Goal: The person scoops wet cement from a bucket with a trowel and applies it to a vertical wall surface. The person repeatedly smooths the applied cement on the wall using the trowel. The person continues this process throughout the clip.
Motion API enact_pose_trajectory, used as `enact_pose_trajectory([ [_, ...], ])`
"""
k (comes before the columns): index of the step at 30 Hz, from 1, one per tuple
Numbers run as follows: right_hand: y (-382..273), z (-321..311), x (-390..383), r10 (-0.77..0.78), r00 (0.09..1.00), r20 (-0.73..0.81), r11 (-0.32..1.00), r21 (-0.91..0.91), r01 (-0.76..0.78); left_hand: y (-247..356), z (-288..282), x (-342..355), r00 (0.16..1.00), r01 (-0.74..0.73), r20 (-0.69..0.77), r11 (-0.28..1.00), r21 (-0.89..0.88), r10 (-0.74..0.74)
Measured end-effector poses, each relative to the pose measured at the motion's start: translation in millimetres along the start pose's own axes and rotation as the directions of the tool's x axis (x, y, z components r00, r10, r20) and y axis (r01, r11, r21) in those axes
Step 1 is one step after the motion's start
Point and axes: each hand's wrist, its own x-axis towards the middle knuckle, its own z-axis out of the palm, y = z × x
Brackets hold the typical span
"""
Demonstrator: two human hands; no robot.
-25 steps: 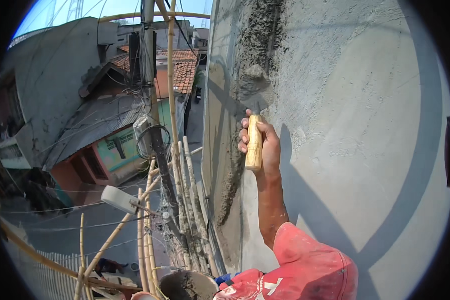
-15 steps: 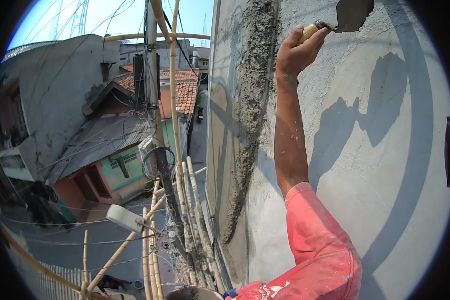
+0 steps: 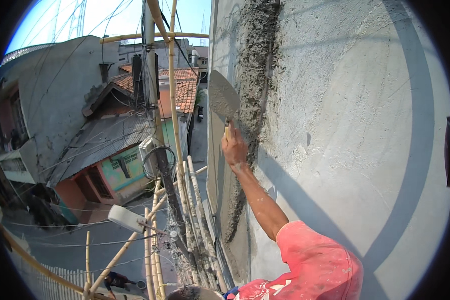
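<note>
At the wall, trowel, shifted left

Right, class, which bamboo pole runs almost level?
The pole near the picture's top, stretching sideways left of the plastered wall; the other bamboo poles stand upright or slant.

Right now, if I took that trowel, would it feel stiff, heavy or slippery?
The trowel is probably stiff: its broad blade shows no sag. It may feel blade-heavy, since the blade reaches well past the right hand. It's perhaps gritty rather than slippery, as the blade looks speckled with grey.
</note>
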Motion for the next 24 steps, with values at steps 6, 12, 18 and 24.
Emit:
enact_pose_trajectory([
  [6, -71.8, -50.5, -401.8, 0.413, 0.551, 0.725, 0.69, 0.146, -0.709, -17.4, -22.5, -2.4, 0.999, -0.033, 0.016, 0.998, 0.046, 0.032],
  [12, -51.6, -81.7, -412.7, 0.075, 0.25, 0.965, 0.642, 0.145, -0.753, 27.3, -22.1, -33.0, 0.99, 0.084, 0.116, 0.996, -0.043, -0.078],
  [18, -23.9, -66.4, -372.3, -0.317, -0.316, 0.894, 0.876, 0.404, 0.263, 45.6, -12.0, -49.3, 0.996, 0.066, 0.069, 0.986, -0.153, -0.056],
  [24, -69.4, -76.2, -496.6, -0.504, -0.47, 0.725, 0.659, 0.674, 0.333, 17.9, -28.6, -64.2, 0.997, 0.039, 0.07, 0.999, 0.017, -0.04],
])
